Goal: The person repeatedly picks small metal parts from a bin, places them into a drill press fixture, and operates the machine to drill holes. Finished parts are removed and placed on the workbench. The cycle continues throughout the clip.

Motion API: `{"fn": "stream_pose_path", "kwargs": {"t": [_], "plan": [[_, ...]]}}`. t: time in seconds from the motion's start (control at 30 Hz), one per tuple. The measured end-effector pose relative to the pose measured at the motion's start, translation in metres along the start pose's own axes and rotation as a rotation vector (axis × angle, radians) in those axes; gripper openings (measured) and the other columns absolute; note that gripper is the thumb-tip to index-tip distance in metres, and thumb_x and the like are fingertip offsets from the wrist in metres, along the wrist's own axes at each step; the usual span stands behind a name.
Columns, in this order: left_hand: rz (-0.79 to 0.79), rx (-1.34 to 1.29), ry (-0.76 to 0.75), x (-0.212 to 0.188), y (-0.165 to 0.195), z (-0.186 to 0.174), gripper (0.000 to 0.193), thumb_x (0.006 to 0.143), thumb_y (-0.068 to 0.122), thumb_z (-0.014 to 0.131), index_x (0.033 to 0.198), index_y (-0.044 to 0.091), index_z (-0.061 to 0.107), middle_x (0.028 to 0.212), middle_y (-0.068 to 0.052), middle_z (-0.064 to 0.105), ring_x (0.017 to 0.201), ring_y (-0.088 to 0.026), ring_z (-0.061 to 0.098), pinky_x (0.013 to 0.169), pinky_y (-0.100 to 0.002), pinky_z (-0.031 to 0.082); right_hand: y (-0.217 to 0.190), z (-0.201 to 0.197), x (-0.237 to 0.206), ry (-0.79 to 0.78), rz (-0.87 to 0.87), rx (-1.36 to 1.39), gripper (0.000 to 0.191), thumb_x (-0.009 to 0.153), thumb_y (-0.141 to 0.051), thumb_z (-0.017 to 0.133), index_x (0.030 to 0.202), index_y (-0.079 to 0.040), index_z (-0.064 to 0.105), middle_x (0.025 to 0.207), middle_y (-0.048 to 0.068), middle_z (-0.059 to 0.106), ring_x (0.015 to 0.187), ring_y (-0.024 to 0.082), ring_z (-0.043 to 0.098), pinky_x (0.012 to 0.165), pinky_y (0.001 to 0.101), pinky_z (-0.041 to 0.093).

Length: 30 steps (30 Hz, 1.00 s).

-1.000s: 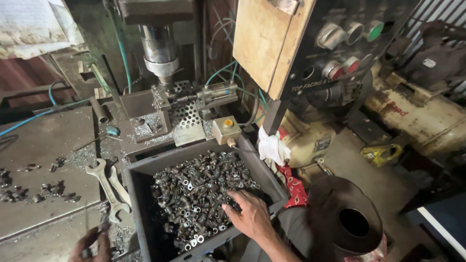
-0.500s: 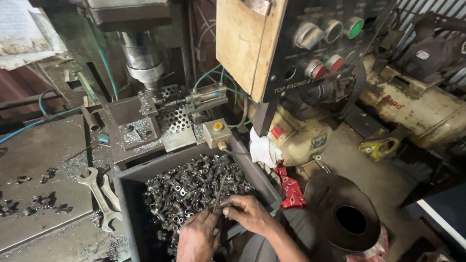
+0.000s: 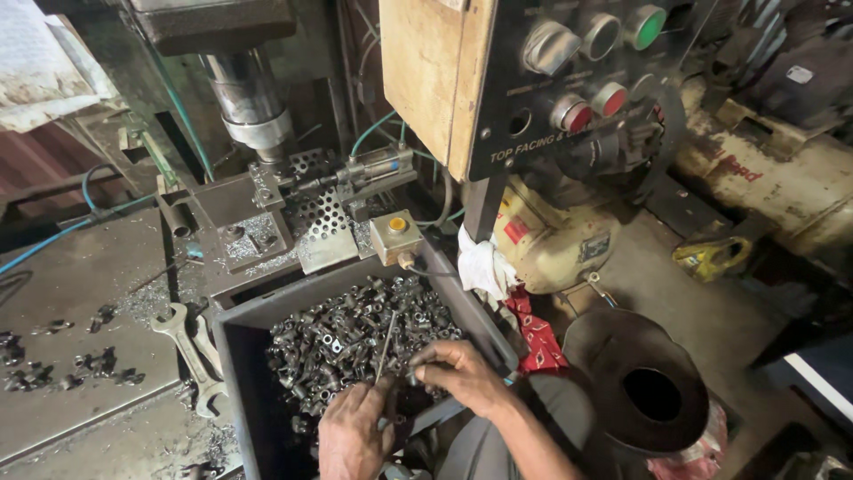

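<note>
A dark grey bin full of small metal nuts sits below a drilling machine. Both my hands are over the bin's near side. My left hand grips the lower end of a thin metal rod that points up over the nuts. Pinched fingers of my right hand hold a small nut against the rod, close to the left hand's fingers.
The machine's spindle and perforated fixture stand behind the bin. Wrenches and loose nuts lie on the metal table at left. A control box with round buttons is upper right; a dark round funnel-like vessel at right.
My left hand came from the table's left edge over into the bin and took up the rod. The right hand rose off the nuts to meet it. The view moved closer.
</note>
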<state>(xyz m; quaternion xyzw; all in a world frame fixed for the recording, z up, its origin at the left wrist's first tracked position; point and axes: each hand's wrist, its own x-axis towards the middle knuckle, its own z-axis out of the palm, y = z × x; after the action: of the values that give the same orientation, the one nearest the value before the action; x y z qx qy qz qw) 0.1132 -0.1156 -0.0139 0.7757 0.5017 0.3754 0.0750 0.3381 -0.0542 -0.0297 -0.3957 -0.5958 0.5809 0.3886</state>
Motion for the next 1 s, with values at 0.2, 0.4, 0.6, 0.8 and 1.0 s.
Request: {"fn": "stream_pose_path", "kwargs": {"t": [0.2,0.4,0.6,0.8,1.0], "plan": [[-0.108,0.022,-0.068,0.000,0.008,-0.007,0.070,0.058,0.008,0.081,0.126,0.009,0.063,0.097,-0.012,0.067,0.090,-0.036,0.066,0.079,-0.046,0.054,-0.014,-0.016,0.018,0.217,-0.065,0.222,0.011,0.088,-0.003,0.073,0.099,-0.006,0.074,0.093,0.005,0.078,0.079,0.012,0.069,0.072,0.0278,0.056],[-0.188,-0.026,-0.088,0.003,0.014,-0.011,0.076,0.061,0.004,0.076,0.135,0.010,0.058,0.092,-0.010,0.068,0.086,-0.035,0.065,0.079,-0.047,0.052,-0.047,-0.052,0.014,0.560,-0.464,-0.577,0.023,0.089,-0.009,0.072,0.112,-0.007,0.073,0.100,0.006,0.078,0.083,0.018,0.075,0.070,0.0343,0.057],[-0.142,0.004,-0.039,0.004,0.018,-0.013,0.072,0.060,0.005,0.076,0.130,0.009,0.062,0.094,-0.013,0.068,0.087,-0.037,0.065,0.079,-0.047,0.052,-0.052,-0.060,0.004,0.640,-0.555,-0.894,0.017,0.088,-0.009,0.072,0.104,-0.007,0.074,0.102,0.012,0.075,0.090,0.031,0.073,0.079,0.0391,0.058],[-0.256,-0.047,-0.045,0.006,0.017,-0.011,0.065,0.066,0.002,0.070,0.130,0.010,0.066,0.092,-0.014,0.070,0.084,-0.035,0.069,0.078,-0.044,0.056,-0.043,-0.063,0.006,0.622,-0.504,-0.886,0.017,0.088,-0.012,0.074,0.103,-0.005,0.075,0.099,0.011,0.077,0.090,0.027,0.074,0.078,0.0373,0.058],[-0.257,-0.149,0.136,0.041,-0.007,-0.035,0.031,0.078,0.002,0.064,0.107,0.007,0.073,0.093,-0.015,0.077,0.079,-0.032,0.078,0.071,-0.040,0.062,-0.003,-0.038,0.013,0.584,-0.249,-0.193,0.017,0.090,-0.011,0.074,0.106,-0.004,0.079,0.089,0.000,0.074,0.074,0.005,0.061,0.063,0.0220,0.049]]}}
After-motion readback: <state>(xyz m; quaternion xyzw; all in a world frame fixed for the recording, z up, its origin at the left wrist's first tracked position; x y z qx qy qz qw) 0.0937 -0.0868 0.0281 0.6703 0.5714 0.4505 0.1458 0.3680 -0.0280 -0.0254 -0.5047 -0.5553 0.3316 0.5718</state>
